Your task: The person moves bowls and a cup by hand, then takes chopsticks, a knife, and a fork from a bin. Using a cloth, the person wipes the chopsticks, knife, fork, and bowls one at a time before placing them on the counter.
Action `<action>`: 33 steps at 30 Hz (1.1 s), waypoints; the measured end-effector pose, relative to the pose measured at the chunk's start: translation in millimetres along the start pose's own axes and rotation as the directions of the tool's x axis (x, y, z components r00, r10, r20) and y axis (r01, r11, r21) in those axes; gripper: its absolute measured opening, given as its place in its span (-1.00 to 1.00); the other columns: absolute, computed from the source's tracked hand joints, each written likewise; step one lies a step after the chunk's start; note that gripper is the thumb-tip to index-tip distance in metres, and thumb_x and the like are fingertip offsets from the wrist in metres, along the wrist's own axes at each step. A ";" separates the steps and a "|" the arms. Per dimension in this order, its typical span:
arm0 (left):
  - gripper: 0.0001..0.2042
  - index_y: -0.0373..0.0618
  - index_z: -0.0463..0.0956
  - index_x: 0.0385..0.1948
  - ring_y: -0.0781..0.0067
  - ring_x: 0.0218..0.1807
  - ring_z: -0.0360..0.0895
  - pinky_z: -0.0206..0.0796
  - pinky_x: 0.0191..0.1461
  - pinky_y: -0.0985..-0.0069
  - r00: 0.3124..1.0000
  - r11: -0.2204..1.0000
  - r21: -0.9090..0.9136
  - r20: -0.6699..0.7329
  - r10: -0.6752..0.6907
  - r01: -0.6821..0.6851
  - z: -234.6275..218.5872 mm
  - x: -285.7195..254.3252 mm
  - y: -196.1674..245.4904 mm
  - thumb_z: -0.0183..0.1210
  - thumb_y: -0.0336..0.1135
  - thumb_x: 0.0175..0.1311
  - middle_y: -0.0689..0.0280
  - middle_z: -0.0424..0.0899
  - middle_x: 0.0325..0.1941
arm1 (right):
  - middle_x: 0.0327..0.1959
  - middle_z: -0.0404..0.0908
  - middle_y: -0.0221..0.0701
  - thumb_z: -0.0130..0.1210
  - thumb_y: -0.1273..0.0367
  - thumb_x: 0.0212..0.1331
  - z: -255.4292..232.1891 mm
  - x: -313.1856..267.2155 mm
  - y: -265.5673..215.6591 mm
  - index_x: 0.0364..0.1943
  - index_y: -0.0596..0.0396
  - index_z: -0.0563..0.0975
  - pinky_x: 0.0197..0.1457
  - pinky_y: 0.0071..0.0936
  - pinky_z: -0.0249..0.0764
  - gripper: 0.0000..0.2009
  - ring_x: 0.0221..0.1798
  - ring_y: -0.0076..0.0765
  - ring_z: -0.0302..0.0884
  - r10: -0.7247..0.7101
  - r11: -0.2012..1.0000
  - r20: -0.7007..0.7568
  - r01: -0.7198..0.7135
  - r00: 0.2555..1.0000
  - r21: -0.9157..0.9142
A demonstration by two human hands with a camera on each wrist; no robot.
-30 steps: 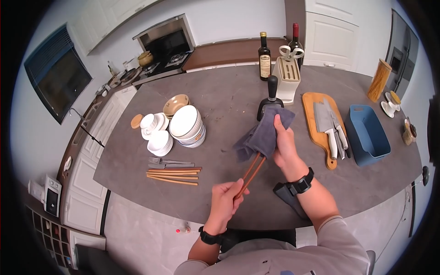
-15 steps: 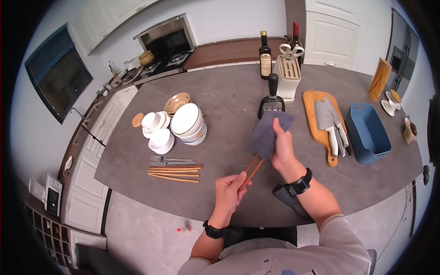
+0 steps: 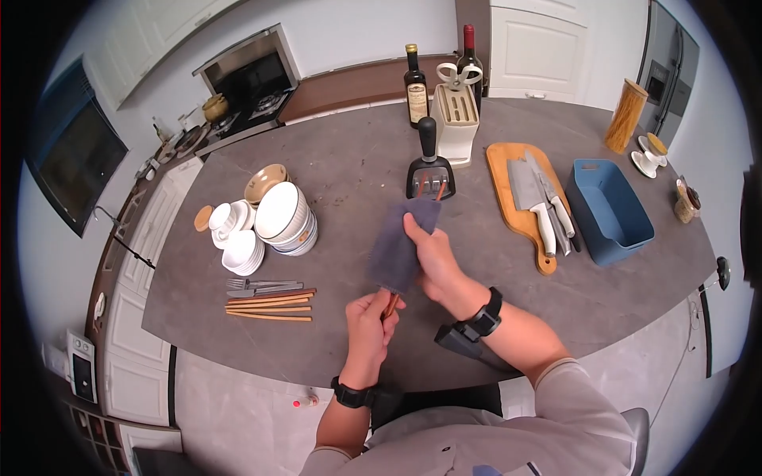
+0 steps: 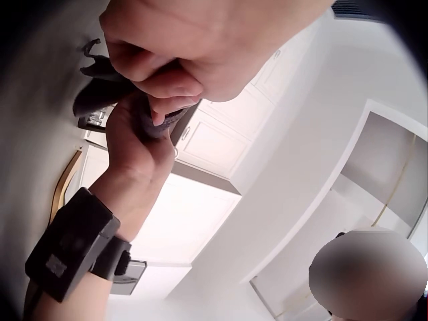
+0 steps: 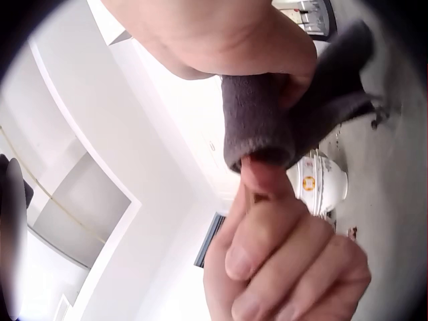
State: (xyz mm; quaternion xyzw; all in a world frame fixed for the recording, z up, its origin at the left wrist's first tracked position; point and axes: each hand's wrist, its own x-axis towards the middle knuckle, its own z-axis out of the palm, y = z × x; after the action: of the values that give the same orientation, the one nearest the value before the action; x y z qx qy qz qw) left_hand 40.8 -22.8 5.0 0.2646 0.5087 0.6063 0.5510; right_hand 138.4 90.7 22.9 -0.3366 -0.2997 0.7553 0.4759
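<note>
In the head view the left hand [image 3: 368, 331] pinches the lower ends of reddish-brown chopsticks [image 3: 390, 305]. The right hand [image 3: 438, 266] grips a dark grey cloth [image 3: 396, 244] wrapped round their middle. Two chopstick tips [image 3: 440, 190] stick out past the cloth's far end, in front of a black-handled tool [image 3: 428, 141]. In the right wrist view the cloth [image 5: 257, 124] forms a tube close to the left hand's fingers [image 5: 287, 261]. The left wrist view shows the two hands nearly touching, the chopsticks mostly hidden.
Chopsticks [image 3: 270, 309], a fork and knives lie at the left, below stacked bowls [image 3: 280, 213]. On the right are a cutting board [image 3: 502, 170] with knives and a blue bin [image 3: 609, 208]. A knife block [image 3: 456, 127] and bottles stand at the back.
The right hand and cloth have slid down the chopsticks towards the left hand, and the far tips now show beyond the cloth. The head view has shifted, moving the scene left.
</note>
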 end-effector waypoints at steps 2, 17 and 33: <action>-0.62 -0.29 0.52 -0.57 0.77 -0.85 0.04 -0.23 -0.79 0.72 1.000 0.999 0.034 0.007 -0.018 0.017 -7.0 -7.7 3.4 0.08 -0.14 0.33 0.49 0.26 -0.84 | -0.17 0.59 -0.37 0.03 0.18 0.29 -8.1 6.0 -9.0 -0.07 0.14 0.46 -0.04 -0.36 0.49 -0.68 -0.13 -0.36 0.57 -0.049 0.999 0.050 0.049 0.998 0.008; -0.73 -0.24 0.38 -0.61 0.73 -0.81 0.10 -0.17 -0.79 0.71 0.994 0.999 -0.035 -0.106 -0.029 0.025 -20.4 -12.0 -11.5 -0.02 -0.36 0.34 0.42 0.29 -0.77 | -0.28 0.61 -0.42 -0.01 0.21 0.32 7.9 -9.0 20.3 -0.17 0.23 0.54 -0.14 -0.56 0.42 -0.69 -0.24 -0.59 0.51 -0.009 0.988 0.107 0.025 0.994 -0.151; -0.77 -0.29 0.49 -0.39 0.53 -0.80 0.29 0.02 -0.74 0.62 0.975 0.923 -0.327 -0.157 0.156 -0.200 -36.1 -13.0 -27.6 -0.07 -0.34 0.34 0.16 0.55 -0.61 | -0.39 0.60 -0.42 0.02 0.18 0.29 14.7 -25.4 26.9 -0.23 0.29 0.52 -0.20 -0.54 0.43 -0.65 -0.31 -0.58 0.49 0.047 0.977 0.280 0.014 0.959 -0.212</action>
State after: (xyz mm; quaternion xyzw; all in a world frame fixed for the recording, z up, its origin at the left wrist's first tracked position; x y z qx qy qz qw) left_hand 23.3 -50.1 -29.3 0.1709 0.4041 0.7486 0.4971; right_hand 120.9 55.4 16.6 -0.2763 -0.4408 0.7633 0.3830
